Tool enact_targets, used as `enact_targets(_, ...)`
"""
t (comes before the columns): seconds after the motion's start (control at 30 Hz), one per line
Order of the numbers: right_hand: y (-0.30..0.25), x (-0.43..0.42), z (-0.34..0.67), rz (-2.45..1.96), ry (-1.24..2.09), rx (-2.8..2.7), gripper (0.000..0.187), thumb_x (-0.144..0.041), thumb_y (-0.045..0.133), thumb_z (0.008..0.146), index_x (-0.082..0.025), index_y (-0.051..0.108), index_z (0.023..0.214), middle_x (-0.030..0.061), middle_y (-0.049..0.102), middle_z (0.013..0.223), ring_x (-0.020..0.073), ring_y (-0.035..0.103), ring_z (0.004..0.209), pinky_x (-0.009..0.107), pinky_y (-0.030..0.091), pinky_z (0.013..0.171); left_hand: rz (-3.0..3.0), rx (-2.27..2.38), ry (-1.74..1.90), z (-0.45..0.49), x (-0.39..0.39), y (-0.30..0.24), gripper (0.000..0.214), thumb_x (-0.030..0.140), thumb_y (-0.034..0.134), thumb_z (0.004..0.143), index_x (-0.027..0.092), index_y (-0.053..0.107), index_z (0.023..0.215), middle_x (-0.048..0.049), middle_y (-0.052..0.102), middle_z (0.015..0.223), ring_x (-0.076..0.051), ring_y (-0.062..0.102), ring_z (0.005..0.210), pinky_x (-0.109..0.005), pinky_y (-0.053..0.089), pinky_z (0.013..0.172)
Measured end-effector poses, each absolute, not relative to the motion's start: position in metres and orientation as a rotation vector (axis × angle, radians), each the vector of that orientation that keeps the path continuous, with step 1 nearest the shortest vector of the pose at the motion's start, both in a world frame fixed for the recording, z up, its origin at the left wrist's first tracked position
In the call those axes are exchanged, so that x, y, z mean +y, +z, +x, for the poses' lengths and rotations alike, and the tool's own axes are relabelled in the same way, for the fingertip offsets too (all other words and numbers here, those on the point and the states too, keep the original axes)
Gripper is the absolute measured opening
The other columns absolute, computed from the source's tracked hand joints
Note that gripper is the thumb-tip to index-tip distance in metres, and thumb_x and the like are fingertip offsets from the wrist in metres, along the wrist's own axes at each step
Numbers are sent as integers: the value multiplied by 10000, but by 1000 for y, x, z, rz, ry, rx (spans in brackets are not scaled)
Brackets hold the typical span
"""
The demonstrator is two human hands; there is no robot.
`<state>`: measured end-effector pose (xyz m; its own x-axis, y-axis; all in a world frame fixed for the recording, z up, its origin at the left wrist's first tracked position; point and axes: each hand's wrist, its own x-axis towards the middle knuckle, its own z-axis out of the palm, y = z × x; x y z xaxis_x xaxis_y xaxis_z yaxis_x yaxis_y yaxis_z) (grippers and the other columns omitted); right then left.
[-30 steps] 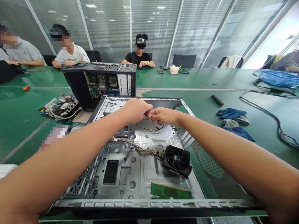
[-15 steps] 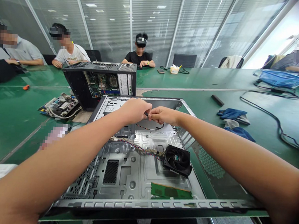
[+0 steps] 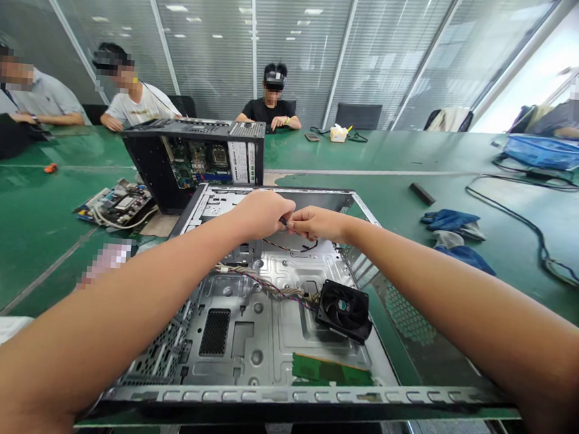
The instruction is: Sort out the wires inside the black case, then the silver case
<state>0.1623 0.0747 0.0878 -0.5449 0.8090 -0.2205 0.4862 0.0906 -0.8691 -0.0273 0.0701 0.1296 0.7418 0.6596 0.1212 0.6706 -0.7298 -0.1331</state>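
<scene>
My left hand [image 3: 267, 214] and my right hand [image 3: 316, 223] meet over the far part of an open computer case [image 3: 235, 306] lying on its side. Both are closed in a pinch, fingertips touching or nearly so. Between them shows a small dark piece [image 3: 283, 222]; most of it is hidden by the fingers, and I cannot tell its kind. Just below hangs a thin cable [image 3: 291, 248]; whether it joins that piece is not visible. Inside the case, a black fan [image 3: 343, 310] lies at the right, with a bundle of wires [image 3: 269, 285] running left, and a green memory module [image 3: 331, 371] rests near the front rim.
Behind stands another computer case [image 3: 146, 162], upright, with a loose motherboard [image 3: 120, 204] to its left. Blue-grey gloves [image 3: 452, 223], a dark bar [image 3: 421, 193] and black cables [image 3: 524, 219] lie on the green table [image 3: 374, 160] at right. Several people sit around it.
My hands and the things in the case look the same. One person in white at the back left has shifted their head slightly.
</scene>
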Motion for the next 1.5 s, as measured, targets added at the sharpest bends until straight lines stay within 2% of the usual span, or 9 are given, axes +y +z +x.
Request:
enact_targets(0.37, 86, 76, 163, -1275, 1421, -2071, 198, -247, 566, 923, -154, 625, 758, -37, 444, 580, 77, 359, 495, 220, 293, 467, -2763, -1069, -74, -27, 71, 128, 169, 269, 600, 806, 222, 681, 946, -57, 740, 894, -212, 660, 841, -304, 401, 676)
enact_targets(0.6, 88, 74, 162, -1285, 1407, -2064, 194, -220, 547, 926, -158, 623, 758, -36, 449, 576, 80, 360, 491, 228, 299, 475, -2747, -1085, -23, -26, 69, 131, 186, 284, 565, 863, 225, 686, 990, -62, 751, 958, -224, 671, 894, -310, 415, 709)
enact_targets(1.07, 89, 75, 164, -1276, 1359, -2065, 205, -275, 550, 930, -160, 626, 778, -49, 423, 552, 85, 357, 488, 225, 299, 485, -2673, -1141, 29, -25, 68, 133, 255, 357, 492, 927, 222, 703, 977, -68, 754, 937, -196, 672, 842, -291, 423, 708)
enact_targets(1.3, 90, 74, 163, -1288, 1383, -2048, 179, -275, 574, 912, -156, 637, 794, -50, 419, 558, 87, 349, 494, 232, 299, 492, -2701, -1130, -25, -26, 68, 132, 198, 340, 556, 881, 221, 687, 971, -68, 751, 937, -219, 675, 878, -300, 419, 693)
enact_targets(1.5, 91, 73, 162, -1311, 1365, -2044, 192, -205, 516, 929, -154, 619, 775, -46, 415, 551, 90, 354, 499, 234, 308, 501, -2705, -1107, -84, -28, 70, 129, 202, 327, 588, 855, 211, 667, 1001, -78, 739, 920, -239, 673, 871, -308, 412, 680)
